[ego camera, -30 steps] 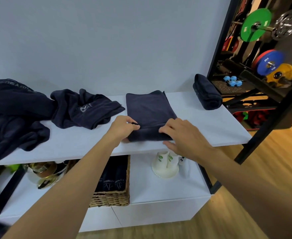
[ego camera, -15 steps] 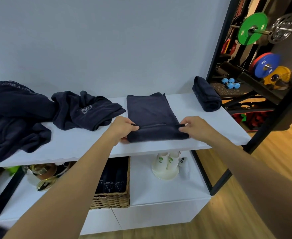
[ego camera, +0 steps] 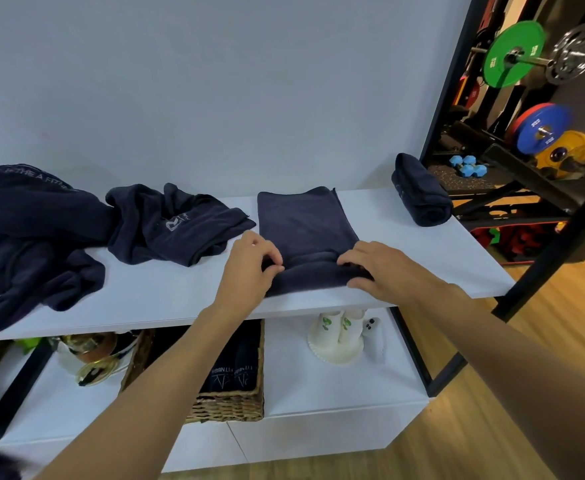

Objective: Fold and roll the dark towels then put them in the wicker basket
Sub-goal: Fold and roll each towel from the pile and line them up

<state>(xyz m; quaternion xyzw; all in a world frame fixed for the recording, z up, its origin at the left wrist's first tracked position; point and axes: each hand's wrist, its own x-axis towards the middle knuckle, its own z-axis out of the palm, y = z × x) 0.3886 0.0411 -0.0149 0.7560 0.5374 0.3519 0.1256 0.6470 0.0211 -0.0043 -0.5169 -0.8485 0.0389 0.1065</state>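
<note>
Grip of left hand [ego camera: 249, 268] and right hand [ego camera: 383, 268] pinches rolled edge of soft dark towel [ego camera: 305, 220]

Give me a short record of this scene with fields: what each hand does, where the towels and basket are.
towel in work: folded towel flat on the top shelf, near edge rolled up
left hand: grips the roll's left end
right hand: grips the roll's right end
finished: rolled towel at the shelf's right end
waiting: crumpled towels at the left
wicker basket: lower shelf, dark towels inside
</note>
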